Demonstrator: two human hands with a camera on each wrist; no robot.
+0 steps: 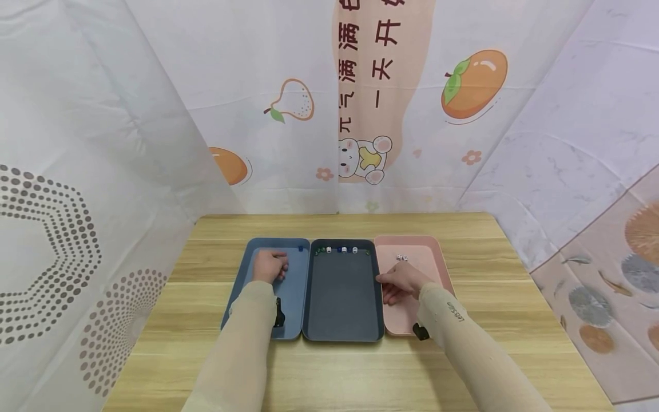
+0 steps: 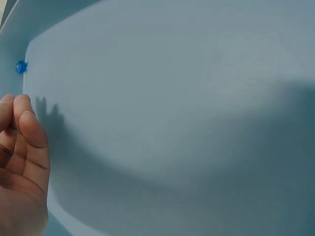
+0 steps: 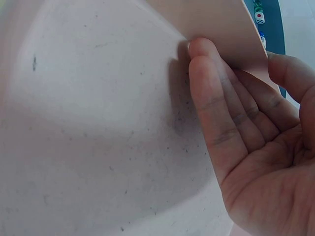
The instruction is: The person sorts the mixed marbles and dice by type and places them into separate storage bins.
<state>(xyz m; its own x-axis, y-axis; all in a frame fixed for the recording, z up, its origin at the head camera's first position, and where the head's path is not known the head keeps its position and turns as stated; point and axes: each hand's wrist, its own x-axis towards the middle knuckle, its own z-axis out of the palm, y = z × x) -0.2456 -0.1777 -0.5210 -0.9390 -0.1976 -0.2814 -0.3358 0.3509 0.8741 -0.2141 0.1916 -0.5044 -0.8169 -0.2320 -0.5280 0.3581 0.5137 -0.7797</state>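
Note:
My left hand (image 1: 270,266) is over the blue tray (image 1: 293,320), its fingers loosely bent. Nothing shows between its fingertips (image 2: 33,129) in the left wrist view. A small translucent blue piece (image 2: 21,67) lies against that tray's wall, just beyond the fingers. Over the pink tray (image 1: 426,246) is my right hand (image 1: 404,281), with nearly straight fingers pointing down close to the wall beside the dark tray. Its thumb overlaps the rim in the right wrist view, with a gap between thumb and fingers. Two white dice (image 1: 402,258) lie farther back in the pink tray.
Between the other two trays stands the dark tray (image 1: 344,303). Along its far wall sit white dice (image 1: 344,250) and small green and blue pieces. All three trays rest side by side on a wooden table (image 1: 329,372), backed by a printed cloth (image 1: 288,160).

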